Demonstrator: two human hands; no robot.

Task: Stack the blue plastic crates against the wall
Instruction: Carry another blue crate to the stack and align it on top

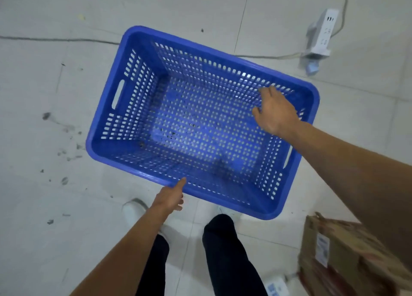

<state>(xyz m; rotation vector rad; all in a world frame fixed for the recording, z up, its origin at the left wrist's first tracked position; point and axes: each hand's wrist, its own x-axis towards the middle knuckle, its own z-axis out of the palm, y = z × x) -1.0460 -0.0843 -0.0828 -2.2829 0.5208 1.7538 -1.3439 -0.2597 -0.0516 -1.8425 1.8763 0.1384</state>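
A: Where is the blue plastic crate [201, 119]?

B: It is in the middle, over the pale tiled floor [44, 90], right in front of the person's legs [225, 251]. It is turned a bit, so one corner points to eleven o'clock and one to five o'clock. It is empty, and its walls are full of little holes.

A: What is the left hand [170, 196] doing?

B: It is at the near long rim, at about six o'clock. The thumb lies on top of the rim. The fingers curl under, so I cannot tell how tight the grip is.

A: And the right hand [275, 111]?

B: It is at three o'clock, reaching over the inside of the crate. The fingers are spread and pinch nothing. They are near the far long wall. I cannot tell if they touch it.

A: What else is there?

B: A white power strip [323, 33] with a cord at one o'clock. A cardboard box [347, 257] at five o'clock.
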